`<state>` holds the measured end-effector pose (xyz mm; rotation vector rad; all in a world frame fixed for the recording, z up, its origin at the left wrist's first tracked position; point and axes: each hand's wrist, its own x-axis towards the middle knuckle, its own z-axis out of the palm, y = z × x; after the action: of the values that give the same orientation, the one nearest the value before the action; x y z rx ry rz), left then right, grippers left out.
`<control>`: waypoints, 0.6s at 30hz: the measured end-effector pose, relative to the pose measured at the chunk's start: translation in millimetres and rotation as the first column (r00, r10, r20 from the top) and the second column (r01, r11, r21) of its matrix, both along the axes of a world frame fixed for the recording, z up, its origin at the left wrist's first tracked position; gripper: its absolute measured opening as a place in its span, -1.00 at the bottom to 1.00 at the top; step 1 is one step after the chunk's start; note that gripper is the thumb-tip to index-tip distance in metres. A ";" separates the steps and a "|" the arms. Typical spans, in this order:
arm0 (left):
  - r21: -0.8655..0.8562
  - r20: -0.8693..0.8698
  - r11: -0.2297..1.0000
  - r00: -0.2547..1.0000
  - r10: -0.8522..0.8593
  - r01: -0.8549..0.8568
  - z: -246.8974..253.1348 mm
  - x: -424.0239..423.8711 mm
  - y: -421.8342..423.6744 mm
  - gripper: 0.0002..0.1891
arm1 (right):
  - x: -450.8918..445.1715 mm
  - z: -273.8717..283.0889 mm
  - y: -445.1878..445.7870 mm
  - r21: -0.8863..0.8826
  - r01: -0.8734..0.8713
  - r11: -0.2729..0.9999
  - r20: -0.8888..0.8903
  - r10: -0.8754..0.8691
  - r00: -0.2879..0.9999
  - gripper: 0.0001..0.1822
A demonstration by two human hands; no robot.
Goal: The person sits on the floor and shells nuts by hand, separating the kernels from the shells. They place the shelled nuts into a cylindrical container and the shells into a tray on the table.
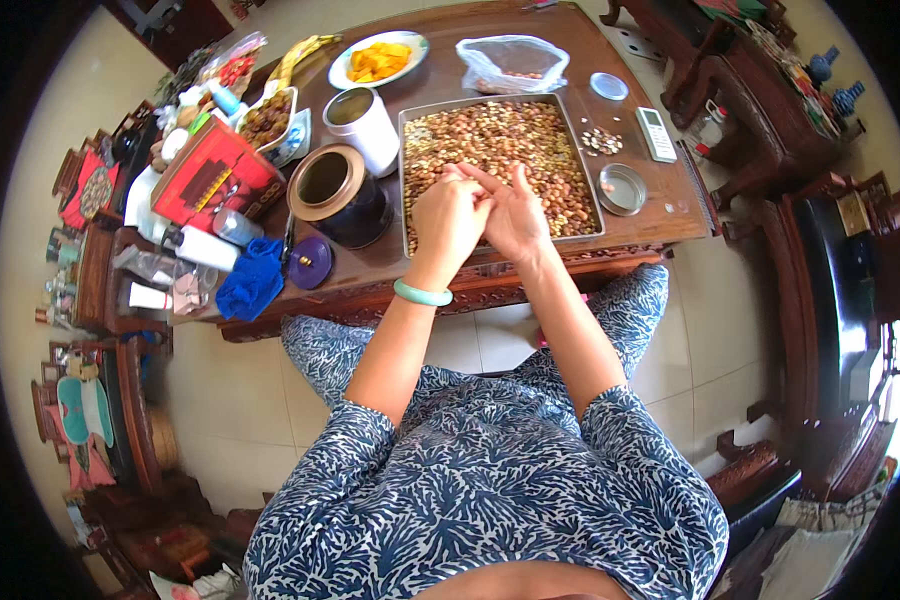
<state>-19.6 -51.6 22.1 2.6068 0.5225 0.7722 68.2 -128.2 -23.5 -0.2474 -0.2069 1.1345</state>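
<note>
A square metal tray (598, 214) full of small brown and yellowish nuts or seeds lies on the dark wooden table (667, 225). Over its front part my hands meet. My left hand (450, 217), below a pale green bangle (422, 293), has its fingers bent against the palm side of my right hand (519, 214). The right palm is turned up, with thumb and fingers apart. Whether a small piece sits between the left fingertips is too small to tell. Right of the tray are a round shallow tin (622, 190) and a little heap of pieces (601, 141).
Left of the tray stand a white canister (364, 131) and a dark open jar (345, 206). Further left are a purple lid (311, 262), a blue cloth (251, 281) and a red box (217, 176). Behind lie a plastic bag (514, 64) and a plate (337, 75); a remote control (656, 135) is at right.
</note>
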 end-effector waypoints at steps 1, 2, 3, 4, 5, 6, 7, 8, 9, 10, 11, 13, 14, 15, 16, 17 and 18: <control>0.008 0.010 1.000 1.000 -0.004 0.003 -2.0 2.8 0.2 -0.90 | 0.9 -2.7 1.4 0.000 0.010 1.000 -0.019 -0.010 1.000 0.05; 0.008 -0.025 1.000 1.000 -0.001 0.001 -1.7 7.0 -0.2 -0.91 | 1.9 -5.4 1.1 -0.013 0.027 1.000 -0.009 -0.027 1.000 0.05; 0.013 -0.062 1.000 0.998 0.013 -0.012 1.3 8.5 0.6 -0.91 | 0.2 -3.7 2.6 -0.022 0.033 0.999 -0.001 -0.033 0.999 0.05; 0.040 -0.054 0.999 0.998 0.014 -0.012 0.5 10.7 2.8 -0.90 | -0.5 -1.8 4.8 -0.033 0.040 0.999 -0.041 -0.041 0.998 0.05; 0.061 -0.067 0.997 0.996 0.052 -0.048 1.5 13.5 1.1 -0.86 | -1.7 -0.7 2.9 -0.047 0.040 0.998 -0.063 -0.043 0.997 -0.01; 0.048 -0.082 0.998 0.996 0.043 -0.039 8.6 20.2 -3.5 -0.85 | -0.2 -7.3 4.4 -0.033 0.067 0.997 -0.088 -0.070 0.994 -0.05; 0.036 -0.099 0.999 0.994 0.037 -0.033 18.6 27.5 -8.7 -0.84 | -0.7 -9.4 5.8 -0.020 0.092 0.996 -0.114 -0.094 0.989 -0.09; 0.012 -0.023 1.000 1.000 -0.014 0.014 29.1 38.3 -21.7 -0.84 | -1.9 -12.2 5.0 0.009 0.179 0.984 -0.120 -0.177 0.977 -0.23; -0.014 0.051 0.998 0.997 -0.057 0.058 37.4 49.7 -38.4 -0.84 | -0.8 -9.0 3.7 -0.014 0.187 0.982 -0.145 -0.187 0.972 -0.34; -0.038 0.096 0.978 0.975 -0.199 0.204 35.0 68.3 -42.9 -0.85 | -5.9 -5.8 5.8 -0.010 0.185 0.983 -0.153 -0.184 0.971 -0.32; -0.046 0.031 0.939 0.940 -0.339 0.340 45.5 87.9 -59.0 -0.85 | 0.8 -20.2 10.7 0.062 0.168 0.984 -0.177 -0.155 0.972 -0.29; -0.041 -0.066 0.868 0.865 -0.497 0.495 37.3 133.5 -86.1 -0.88 | 7.0 -16.6 16.6 -0.013 0.167 0.986 -0.321 -0.163 0.933 -0.28; 0.011 -0.121 0.886 0.880 -0.459 0.463 29.0 151.4 -97.0 -0.91 | 4.4 -6.9 15.3 -0.030 0.144 0.989 -0.315 -0.147 0.938 -0.28; 0.058 -0.133 0.883 0.880 -0.456 0.466 13.0 170.1 -102.4 -0.92 | 1.2 -0.9 12.7 -0.049 0.124 0.991 -0.309 -0.133 0.942 -0.27; 0.073 -0.160 0.879 0.876 -0.456 0.471 -3.8 185.7 -103.2 -0.90 | -0.1 3.6 11.8 -0.065 0.118 0.991 -0.331 -0.133 0.934 -0.28; 0.085 -0.191 0.873 0.868 -0.458 0.479 -13.2 195.5 -105.1 -0.88 | 2.7 -1.2 13.0 -0.023 0.094 0.995 -0.333 -0.096 0.938 -0.27; 0.027 -0.224 0.860 0.841 -0.492 0.510 -8.8 194.7 -107.4 -0.88 | 4.0 -2.5 13.5 -0.024 0.101 0.995 -0.348 -0.103 0.932 -0.27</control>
<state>175.1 -159.0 13.3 2.7319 -0.1577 0.3510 72.2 -114.7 -25.9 -0.0573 0.1233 1.0566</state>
